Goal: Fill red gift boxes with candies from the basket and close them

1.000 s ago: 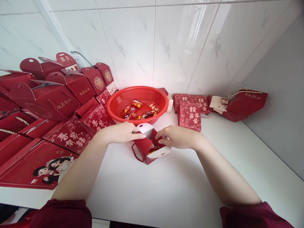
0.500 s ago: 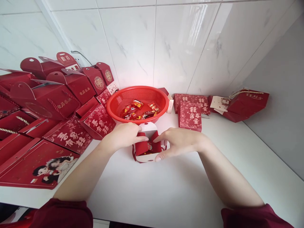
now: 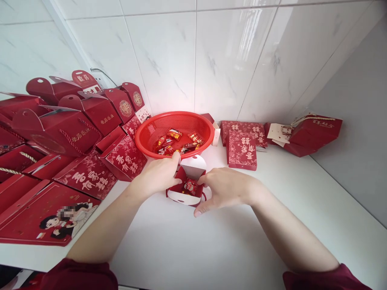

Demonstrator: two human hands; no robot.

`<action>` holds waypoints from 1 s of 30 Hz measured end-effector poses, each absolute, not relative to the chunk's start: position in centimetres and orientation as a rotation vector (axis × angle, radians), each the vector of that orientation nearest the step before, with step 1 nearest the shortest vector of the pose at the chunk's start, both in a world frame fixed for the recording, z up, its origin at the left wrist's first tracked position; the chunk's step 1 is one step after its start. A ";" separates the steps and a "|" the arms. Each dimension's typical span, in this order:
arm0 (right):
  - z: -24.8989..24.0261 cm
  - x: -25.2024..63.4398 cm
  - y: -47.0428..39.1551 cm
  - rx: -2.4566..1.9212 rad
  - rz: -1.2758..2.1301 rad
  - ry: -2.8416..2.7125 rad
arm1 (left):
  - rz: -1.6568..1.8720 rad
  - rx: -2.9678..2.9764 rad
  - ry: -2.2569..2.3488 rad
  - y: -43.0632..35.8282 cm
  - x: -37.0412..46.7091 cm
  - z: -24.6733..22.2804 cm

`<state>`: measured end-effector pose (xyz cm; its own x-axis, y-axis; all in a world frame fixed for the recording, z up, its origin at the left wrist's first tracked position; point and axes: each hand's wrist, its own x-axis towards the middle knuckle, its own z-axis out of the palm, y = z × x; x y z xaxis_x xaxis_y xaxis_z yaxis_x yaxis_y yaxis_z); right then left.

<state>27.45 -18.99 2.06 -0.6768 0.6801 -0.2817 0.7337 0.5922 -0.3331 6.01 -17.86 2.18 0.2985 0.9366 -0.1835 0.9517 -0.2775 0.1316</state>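
Note:
A small red gift box [image 3: 186,199] with a white inner lining stands on the white table with its top open. A red-wrapped candy [image 3: 190,186] lies inside, with bits of yellow wrapper beside it. My left hand [image 3: 160,173] grips the box's left side, its thumb over the red flap and its index finger stretched toward the back. On the right side, my right hand [image 3: 226,187] curls its fingers over the rim, while its thumb sticks out past the front corner. A red cord handle shows at the box's side, partly hidden by my right hand.
Just behind the box stands a red plastic basket [image 3: 142,144] with several wrapped candies. Many red gift boxes [image 3: 87,177] crowd the left side. Flat red boxes [image 3: 242,151] and a tipped red bag [image 3: 314,135] lie at the back right, near the tiled wall [image 3: 229,60].
The red side flaps, folded inward before, now stand further apart, so the candy inside shows more. My right thumb has slipped off the front panel. Both hands still touch the box.

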 end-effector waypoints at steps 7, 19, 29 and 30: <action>2.0 26.7 -19.6 1.276 -0.550 2.712 | -0.061 2.228 1.670 -17.3 5.5 1.9; 1.5 27.3 -18.2 1.263 -0.744 2.708 | 0.753 1.634 1.147 -18.2 4.4 -5.5; 1.0 26.8 -18.4 1.259 -0.655 2.722 | 1.154 1.452 1.140 -21.2 5.4 -8.7; 1.0 26.8 -18.5 1.254 -0.647 2.728 | 1.148 1.422 1.121 -21.5 5.5 -8.8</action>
<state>26.81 -18.54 1.01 -0.6645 0.7097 -0.2338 0.7392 0.5784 -0.3452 5.47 -21.46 -8.76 0.1364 0.9847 0.1086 0.0851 -0.1209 0.9890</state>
